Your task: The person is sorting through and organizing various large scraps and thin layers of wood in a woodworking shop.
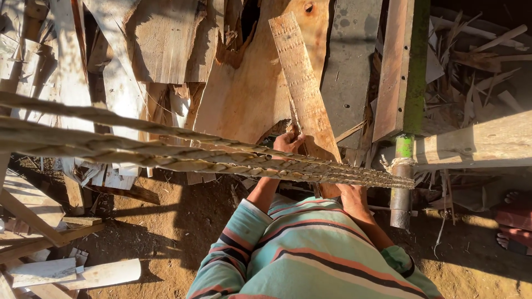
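Observation:
My left hand (288,143) grips the edge of a long, narrow, rough wooden plank (302,83) about halfway along it. The plank stands tilted, its top end leaning left against a big slab of wood (244,94). Lower down, my right hand (352,195) holds the plank's bottom end, partly hidden behind twisted straw-coloured ropes (166,152). My striped sleeves (299,249) fill the bottom of the view.
The ropes run from the left edge to a green post (403,160), where they are tied. Scrap boards and offcuts (72,271) lie on the dirt ground at left. A thick beam (482,141) lies at right, and another person's sandalled foot (512,221) shows below it.

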